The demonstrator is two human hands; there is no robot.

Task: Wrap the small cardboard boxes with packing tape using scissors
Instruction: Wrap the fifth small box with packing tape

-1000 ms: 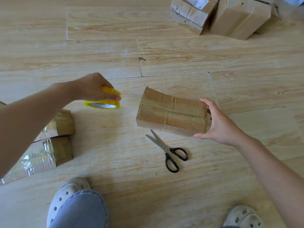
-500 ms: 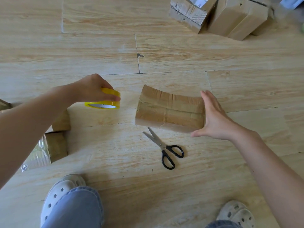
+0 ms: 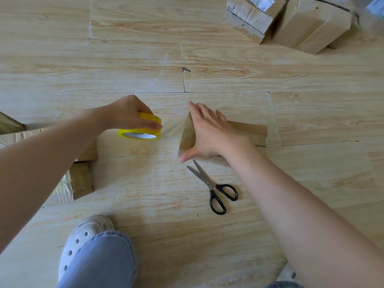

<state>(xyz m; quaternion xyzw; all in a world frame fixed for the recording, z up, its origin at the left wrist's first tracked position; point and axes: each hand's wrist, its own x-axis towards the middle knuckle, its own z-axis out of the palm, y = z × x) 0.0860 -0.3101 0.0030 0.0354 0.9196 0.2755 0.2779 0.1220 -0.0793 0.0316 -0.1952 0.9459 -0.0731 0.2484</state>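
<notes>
While gripping tape roll (image 3: 143, 135) in curled left fingers (image 3: 148, 121) and pressing box (image 3: 250, 129) under straight right fingers (image 3: 199, 113), flanked by scissors (image 3: 209, 181) just below, wrapped boxes (image 3: 81, 179) leftward.

At 7 o'clock a pale blue denim trouser leg (image 3: 99, 262) fell over a white clog (image 3: 83, 235) with round holes punched across its toe. At 5 o'clock a sliver of a second pale shoe (image 3: 288, 274), probably the matching clog, showed beside another scrap of blue denim (image 3: 284, 285). Both forearms were bare down to the left hand (image 3: 126, 113) and right hand (image 3: 212, 134).
</notes>
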